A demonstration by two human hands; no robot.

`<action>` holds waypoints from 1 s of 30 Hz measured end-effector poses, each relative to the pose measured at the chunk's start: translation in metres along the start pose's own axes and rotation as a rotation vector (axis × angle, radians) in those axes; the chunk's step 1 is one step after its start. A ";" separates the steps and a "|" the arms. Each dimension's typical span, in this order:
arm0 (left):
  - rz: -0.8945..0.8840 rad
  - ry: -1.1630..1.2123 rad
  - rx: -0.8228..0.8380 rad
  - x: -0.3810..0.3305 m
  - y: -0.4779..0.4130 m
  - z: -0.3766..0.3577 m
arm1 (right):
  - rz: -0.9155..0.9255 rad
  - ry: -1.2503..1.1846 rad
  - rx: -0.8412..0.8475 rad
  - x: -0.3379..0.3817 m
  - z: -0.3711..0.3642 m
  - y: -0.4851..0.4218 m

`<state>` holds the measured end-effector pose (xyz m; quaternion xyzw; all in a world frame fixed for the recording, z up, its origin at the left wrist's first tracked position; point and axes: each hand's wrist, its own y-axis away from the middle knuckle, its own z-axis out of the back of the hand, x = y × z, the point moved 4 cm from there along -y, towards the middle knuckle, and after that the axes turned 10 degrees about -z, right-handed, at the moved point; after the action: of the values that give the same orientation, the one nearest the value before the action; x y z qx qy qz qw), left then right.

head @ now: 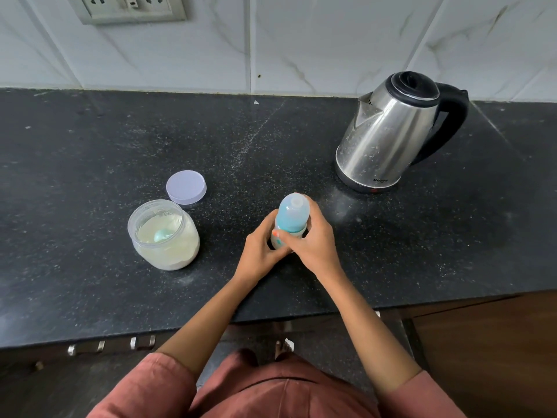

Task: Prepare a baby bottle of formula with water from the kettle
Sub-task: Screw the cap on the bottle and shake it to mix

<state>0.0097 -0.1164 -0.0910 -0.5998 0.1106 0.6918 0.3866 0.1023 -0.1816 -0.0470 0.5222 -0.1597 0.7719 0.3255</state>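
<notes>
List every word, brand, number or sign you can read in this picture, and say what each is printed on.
Nothing can be read clearly.
kettle: a small dark brand mark near its base, too blurred to read.
baby bottle: teal print low on its body, partly covered, unreadable.
jar and lid: no lettering shows.

This is a home kitchen: a black speckled stone counter (pixel 90 146) runs along a wall of white marble-look tiles (pixel 301 40), and a steel electric kettle (pixel 391 131) stands on it near that wall. High on the tiles, far left of the kettle, sits a socket plate (pixel 129 7). Under the counter's front edge, metal drawer handles (pixel 87 347) show down-left of the kettle, and a brown wooden cabinet front (pixel 497 342) shows below it.
</notes>
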 end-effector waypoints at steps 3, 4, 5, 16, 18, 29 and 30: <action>0.012 0.000 0.021 0.004 -0.001 -0.001 | -0.047 -0.008 -0.009 -0.008 -0.004 0.002; 0.022 -0.009 0.034 0.005 -0.001 0.000 | -0.061 -0.015 -0.008 -0.012 -0.005 0.003; 0.035 -0.023 0.049 0.004 -0.002 0.000 | -0.072 -0.018 -0.009 -0.015 -0.006 0.003; 0.095 -0.370 0.172 0.023 -0.001 0.028 | -0.078 -0.047 -0.101 -0.022 -0.003 -0.002; 0.096 -0.471 0.137 0.027 -0.007 0.034 | -0.120 -0.100 -0.109 -0.023 0.002 -0.005; 0.138 -0.992 0.228 0.050 -0.029 0.042 | -0.444 -0.592 0.049 -0.014 0.026 -0.011; 0.135 -1.002 0.224 0.051 -0.028 0.042 | -0.464 -0.634 0.062 -0.013 0.025 -0.011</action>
<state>-0.0017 -0.0510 -0.1178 -0.1415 0.0237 0.9014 0.4085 0.1304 -0.1924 -0.0500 0.7664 -0.1067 0.4828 0.4100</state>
